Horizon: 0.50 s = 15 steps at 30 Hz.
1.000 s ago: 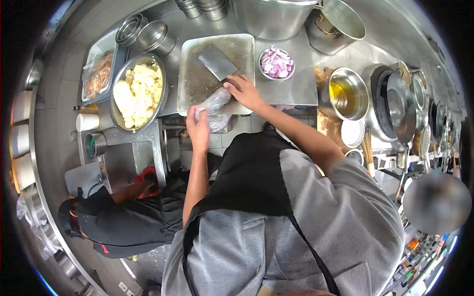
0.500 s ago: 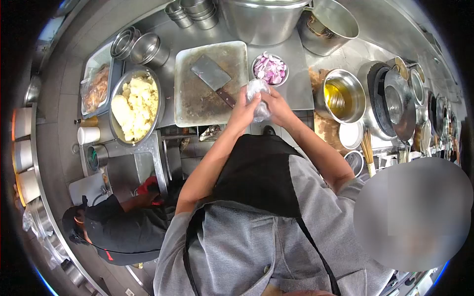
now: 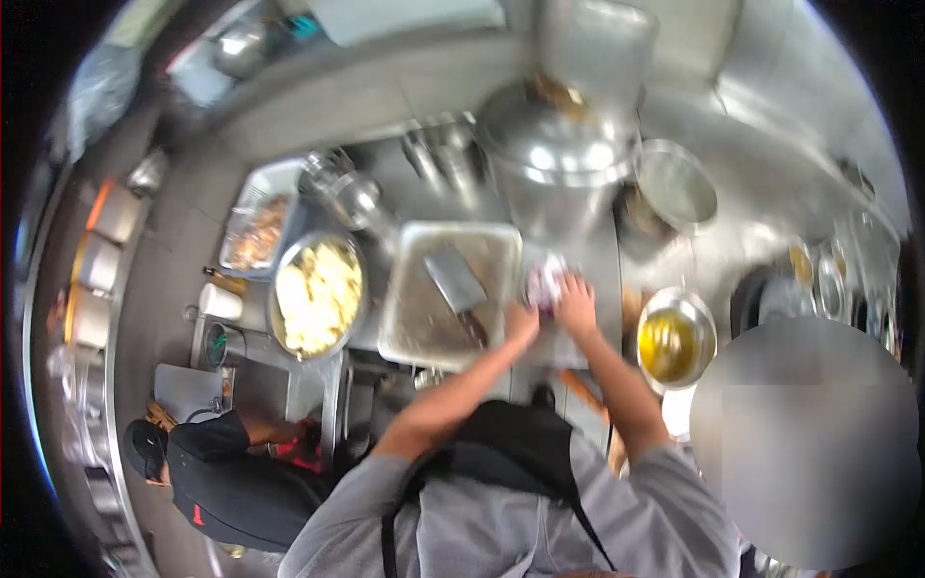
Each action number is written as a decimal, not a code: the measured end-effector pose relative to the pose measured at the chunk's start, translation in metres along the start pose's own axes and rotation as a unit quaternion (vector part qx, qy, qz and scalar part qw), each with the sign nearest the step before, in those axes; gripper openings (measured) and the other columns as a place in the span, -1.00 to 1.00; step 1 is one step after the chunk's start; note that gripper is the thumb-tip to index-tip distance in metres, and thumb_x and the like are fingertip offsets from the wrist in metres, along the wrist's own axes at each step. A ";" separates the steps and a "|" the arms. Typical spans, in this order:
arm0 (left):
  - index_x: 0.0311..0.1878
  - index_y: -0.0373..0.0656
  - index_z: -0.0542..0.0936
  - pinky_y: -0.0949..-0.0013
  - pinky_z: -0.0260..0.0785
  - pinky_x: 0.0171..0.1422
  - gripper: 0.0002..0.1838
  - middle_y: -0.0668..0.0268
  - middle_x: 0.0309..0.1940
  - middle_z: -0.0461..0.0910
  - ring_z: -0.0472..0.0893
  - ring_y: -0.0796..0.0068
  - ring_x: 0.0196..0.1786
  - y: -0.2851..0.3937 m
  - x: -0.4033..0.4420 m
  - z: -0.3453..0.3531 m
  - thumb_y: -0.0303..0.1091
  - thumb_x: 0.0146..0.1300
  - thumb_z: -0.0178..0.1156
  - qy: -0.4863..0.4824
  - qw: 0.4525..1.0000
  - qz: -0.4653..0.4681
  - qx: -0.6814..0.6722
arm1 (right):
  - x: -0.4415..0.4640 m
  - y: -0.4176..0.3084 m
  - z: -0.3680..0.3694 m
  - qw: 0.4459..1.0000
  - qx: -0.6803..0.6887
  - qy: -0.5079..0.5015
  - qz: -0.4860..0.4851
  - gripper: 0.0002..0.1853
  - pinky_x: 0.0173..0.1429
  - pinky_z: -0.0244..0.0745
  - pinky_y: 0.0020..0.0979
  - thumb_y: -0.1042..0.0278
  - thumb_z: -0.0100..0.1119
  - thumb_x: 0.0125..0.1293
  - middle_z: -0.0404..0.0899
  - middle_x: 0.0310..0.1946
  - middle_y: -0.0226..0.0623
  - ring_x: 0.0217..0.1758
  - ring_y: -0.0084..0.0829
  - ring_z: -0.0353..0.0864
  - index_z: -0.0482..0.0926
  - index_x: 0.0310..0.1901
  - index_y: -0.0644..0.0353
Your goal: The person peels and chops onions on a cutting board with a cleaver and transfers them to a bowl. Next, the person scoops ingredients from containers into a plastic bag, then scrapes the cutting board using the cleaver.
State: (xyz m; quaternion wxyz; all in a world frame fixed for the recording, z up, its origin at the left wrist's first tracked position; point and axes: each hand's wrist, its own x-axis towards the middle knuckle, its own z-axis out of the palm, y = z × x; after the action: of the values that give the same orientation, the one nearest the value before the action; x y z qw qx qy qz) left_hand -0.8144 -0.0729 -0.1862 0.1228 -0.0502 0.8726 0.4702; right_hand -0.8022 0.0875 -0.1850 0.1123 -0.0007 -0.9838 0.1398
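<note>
Chopped purple onion [image 3: 546, 280] sits in a small round bowl just right of the cutting board [image 3: 409, 323]. My left hand [image 3: 521, 324] is at the bowl's near left side, its fingers blurred. My right hand [image 3: 577, 302] reaches over the bowl's right side, fingers bent over the onion. Whether either hand grips the bowl or plastic wrap over it is too blurred to tell. On the board lies a cleaver [image 3: 456, 279], its dark handle pointing toward me.
Left of the board stands a large bowl of yellow chunks [image 3: 318, 299], beside a tray of wrapped food [image 3: 260, 231]. A big lidded pot [image 3: 559, 164] is behind, a pot of yellow oil [image 3: 674, 347] to the right. A co-worker [image 3: 231, 472] bends at the lower left.
Both hands have moved from holding the crumpled clear plastic in front of the board to the onion bowl. The camera view has tilted up, showing more of the back wall.
</note>
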 end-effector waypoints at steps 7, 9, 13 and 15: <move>0.19 -0.18 0.52 0.19 0.77 -0.06 -0.64 0.18 0.00 0.65 0.72 0.32 -0.10 -0.018 0.009 0.037 -0.64 0.37 0.02 -0.039 0.908 -0.182 -0.375 | 0.012 -0.033 -0.086 0.999 -0.014 -0.019 -0.048 -0.31 0.44 0.25 0.08 0.14 0.32 0.27 0.41 0.38 -0.07 0.46 0.01 0.35 0.43 0.45 0.04; 0.23 -0.18 0.50 0.18 0.78 -0.02 -0.58 0.19 0.02 0.64 0.72 0.31 -0.09 0.009 -0.003 0.016 -0.68 0.33 0.02 -0.076 0.901 -0.166 -0.393 | 0.016 -0.013 -0.044 0.997 0.051 -0.057 -0.009 -0.28 0.44 0.26 0.07 0.05 0.30 0.29 0.41 0.36 -0.01 0.45 0.03 0.34 0.40 0.46 0.09; 0.31 -0.10 0.48 0.20 0.75 -0.18 -0.51 0.21 0.07 0.64 0.72 0.29 -0.05 0.003 0.013 0.026 -0.63 0.32 0.06 -0.081 0.888 -0.125 -0.434 | 0.013 0.002 0.006 0.999 0.025 -0.020 -0.020 -0.23 0.48 0.26 0.05 -0.06 0.31 0.25 0.43 0.32 0.02 0.44 0.05 0.36 0.40 0.44 0.13; 0.35 -0.06 0.45 0.17 0.74 -0.27 -0.52 0.21 0.06 0.65 0.73 0.29 -0.09 -0.003 0.010 0.031 -0.55 0.36 0.09 -0.066 0.908 -0.115 -0.397 | 0.018 0.004 0.004 0.999 0.019 -0.009 -0.048 -0.22 0.46 0.32 0.04 -0.03 0.34 0.26 0.42 0.32 0.04 0.39 0.08 0.40 0.38 0.44 0.18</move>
State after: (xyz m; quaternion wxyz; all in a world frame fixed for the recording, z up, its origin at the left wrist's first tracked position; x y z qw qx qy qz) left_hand -0.8181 -0.0487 -0.2077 0.2034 -0.1632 0.5919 0.7627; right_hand -0.8210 0.0907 -0.1861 0.1096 0.0496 -0.9809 0.1529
